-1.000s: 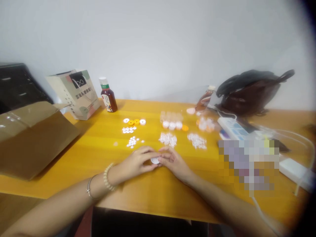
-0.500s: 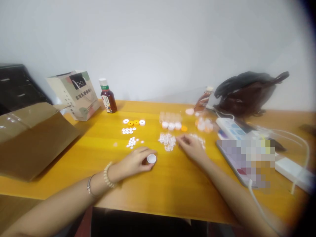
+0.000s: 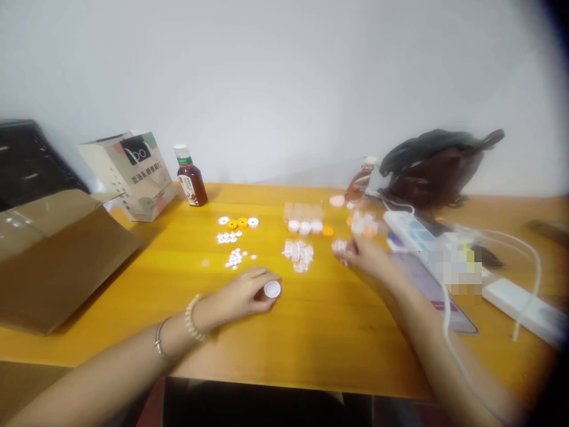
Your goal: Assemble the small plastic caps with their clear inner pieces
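My left hand (image 3: 249, 292) rests on the table with thumb and fingers closed around a small round white cap (image 3: 272, 289), its hollow side facing up. My right hand (image 3: 368, 256) is at the right-hand pile of small whitish pieces (image 3: 341, 249), partly covering it. Blur hides whether its fingers hold any of them. Between the hands lies another pile of clear-white small pieces (image 3: 299, 255). Beyond my left hand are loose white bits (image 3: 233, 258), a cluster of small white discs (image 3: 229, 237) and a row of white and yellow rings (image 3: 242, 222).
White caps (image 3: 305, 227) with clear pieces behind them stand further back. Two dark drink bottles (image 3: 191, 181) (image 3: 359, 181) are near the wall. A paper bag (image 3: 133, 178) and cardboard box (image 3: 57, 255) stand left; a power strip (image 3: 413, 234), cables, tablet (image 3: 460, 317) and dark bag (image 3: 435, 172) lie right.
My right hand has moved right, from beside the middle pile to the right-hand pile. My left hand keeps its hold on the white cap. The whole view has shifted slightly.
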A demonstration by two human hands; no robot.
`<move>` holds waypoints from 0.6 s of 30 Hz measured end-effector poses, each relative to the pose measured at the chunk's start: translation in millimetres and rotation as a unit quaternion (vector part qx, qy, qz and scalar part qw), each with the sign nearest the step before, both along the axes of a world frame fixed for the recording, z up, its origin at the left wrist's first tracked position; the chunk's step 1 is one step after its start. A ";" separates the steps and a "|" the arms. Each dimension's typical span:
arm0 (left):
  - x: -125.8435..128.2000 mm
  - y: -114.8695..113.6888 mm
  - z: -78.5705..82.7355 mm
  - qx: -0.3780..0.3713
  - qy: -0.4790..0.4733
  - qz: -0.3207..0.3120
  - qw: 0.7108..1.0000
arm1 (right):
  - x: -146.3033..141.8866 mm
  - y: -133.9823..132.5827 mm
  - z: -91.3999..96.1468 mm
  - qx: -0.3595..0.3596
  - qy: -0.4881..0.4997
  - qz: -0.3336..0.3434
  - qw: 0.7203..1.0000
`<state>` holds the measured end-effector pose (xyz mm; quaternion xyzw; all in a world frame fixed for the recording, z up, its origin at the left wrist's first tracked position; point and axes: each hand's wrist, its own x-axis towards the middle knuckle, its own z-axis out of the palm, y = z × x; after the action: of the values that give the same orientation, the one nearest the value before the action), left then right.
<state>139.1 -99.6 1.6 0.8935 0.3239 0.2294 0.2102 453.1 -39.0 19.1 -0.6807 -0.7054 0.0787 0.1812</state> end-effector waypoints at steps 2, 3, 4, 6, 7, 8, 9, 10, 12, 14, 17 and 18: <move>0.7 -0.5 0.6 -0.004 0.006 -0.003 1.000 | -0.2 -2.8 1.6 -0.014 -0.021 -0.001 1.000; 0.9 -0.7 0.8 -0.005 0.008 -0.006 1.000 | -0.8 -4.2 2.1 -0.023 -0.032 -0.004 0.999; 1.0 -0.8 0.9 -0.006 0.009 -0.009 1.000 | -1.8 -5.4 2.4 -0.032 -0.041 -0.006 0.999; 0.9 -0.8 1.0 -0.007 0.008 -0.012 1.000 | -4.1 -7.2 2.6 -0.044 -0.053 -0.008 0.998; 0.8 -0.7 1.1 -0.008 0.006 -0.013 1.000 | -5.3 -7.6 2.6 -0.046 -0.055 -0.007 0.997; 0.6 -0.6 1.2 -0.008 0.004 -0.015 1.000 | -6.2 -7.8 2.6 -0.045 -0.054 -0.005 0.998; 0.5 -0.5 1.3 -0.010 0.002 -0.016 1.000 | -6.9 -7.7 2.6 -0.044 -0.051 -0.003 0.998; 0.4 -0.4 1.6 -0.011 0.001 -0.018 1.000 | -7.3 -7.4 2.7 -0.043 -0.047 0.001 0.998; 0.5 -0.3 1.9 -0.013 0.001 -0.020 1.000 | -7.4 -6.7 2.7 -0.045 -0.038 0.005 0.998; 0.7 -0.3 1.9 -0.012 0.005 -0.020 1.000 | -7.0 -6.1 2.6 -0.044 -0.031 0.008 0.999; 1.2 -0.6 1.2 -0.012 0.010 -0.016 1.000 | -6.7 -5.9 1.9 -0.033 -0.024 0.011 0.999; 1.4 -0.8 1.1 -0.013 0.011 -0.015 1.000 | -6.8 -6.0 1.5 -0.028 -0.023 0.011 0.999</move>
<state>140.5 -100.4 2.7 0.8977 0.3159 0.2127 0.2214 446.3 -45.1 20.7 -0.6792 -0.7144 0.0852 0.1450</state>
